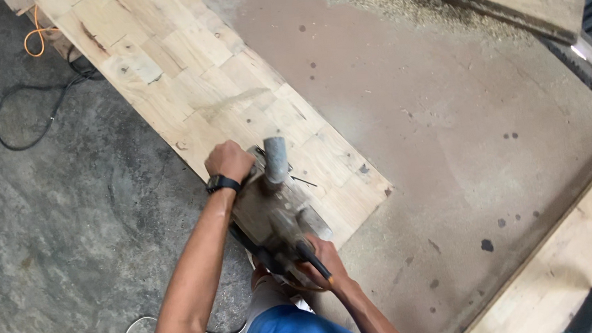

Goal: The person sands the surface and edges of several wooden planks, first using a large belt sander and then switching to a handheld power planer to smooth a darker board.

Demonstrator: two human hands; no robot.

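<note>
Left hand (228, 161) grip clenched on sander (276, 211) front knob, right hand (322, 258) grip wrapped on its rear handle, sander on near end of wood panel (188, 76), panel lying on concrete floor (64, 208), black cord (27, 115) beyond

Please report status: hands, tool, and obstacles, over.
Left hand and right hand grip power planer. Planer sits on wooden panel. Nothing blocks panel ahead.

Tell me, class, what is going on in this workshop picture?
A person bends over a long wooden panel made of many small blocks, lying on a concrete floor. Both hands grip a dusty power tool resting on the panel's near end: the left hand on its front knob, the right hand on the rear handle. Sawdust lies heaped along another board's edge, and cables trail at the left.
</note>
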